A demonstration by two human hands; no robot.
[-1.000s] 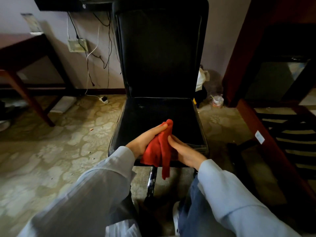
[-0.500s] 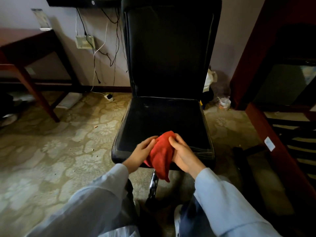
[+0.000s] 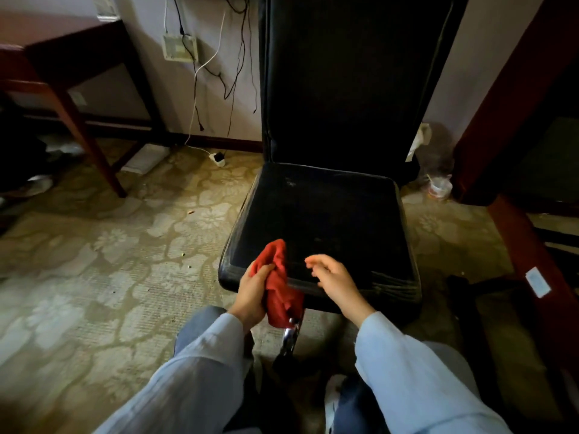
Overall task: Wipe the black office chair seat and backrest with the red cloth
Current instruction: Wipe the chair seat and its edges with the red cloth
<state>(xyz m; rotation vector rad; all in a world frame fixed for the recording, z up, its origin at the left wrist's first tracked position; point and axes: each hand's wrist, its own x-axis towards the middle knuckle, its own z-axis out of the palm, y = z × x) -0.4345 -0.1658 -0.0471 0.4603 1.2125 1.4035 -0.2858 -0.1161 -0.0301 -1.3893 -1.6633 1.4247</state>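
The cloth [image 3: 279, 286] is being gripped by the left hand [image 3: 253, 289] over the front left corner of the chair seat [image 3: 319, 220], with its lower end hanging before the seat's front edge. The right hand [image 3: 332, 277] is being held just right of the cloth, apart from it, above the same edge. The backrest [image 3: 344, 79] is being carried upright behind the seat, before the wall. Left of it, cables [image 3: 200, 67] are being hung from a socket [image 3: 179, 47] toward the floor [image 3: 94, 261]. Farther left, a worktop [image 3: 62, 36] is being stood against the wall. A cup [image 3: 440, 186] is being borne by the floor, right of the seat's rear corner.
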